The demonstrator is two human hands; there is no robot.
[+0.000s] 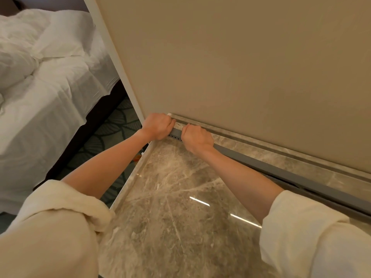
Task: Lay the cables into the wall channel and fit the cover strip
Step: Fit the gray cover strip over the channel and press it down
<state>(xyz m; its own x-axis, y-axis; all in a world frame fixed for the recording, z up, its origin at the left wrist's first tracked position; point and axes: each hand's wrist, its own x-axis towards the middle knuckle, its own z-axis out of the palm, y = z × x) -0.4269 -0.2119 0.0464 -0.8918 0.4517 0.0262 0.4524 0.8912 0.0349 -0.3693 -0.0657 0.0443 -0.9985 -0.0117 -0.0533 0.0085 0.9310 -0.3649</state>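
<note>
Cover strip, grey, runs along the back of the marble counter at the foot of the beige wall. Right hand is fisted around it; left hand clamps its perforated end near the corner.

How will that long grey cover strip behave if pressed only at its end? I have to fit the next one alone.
The grey cover strip looks long and thin, so it will probably flex. Both the left hand and right hand grip one end; the far part seems unseated, so it may spring out.
</note>
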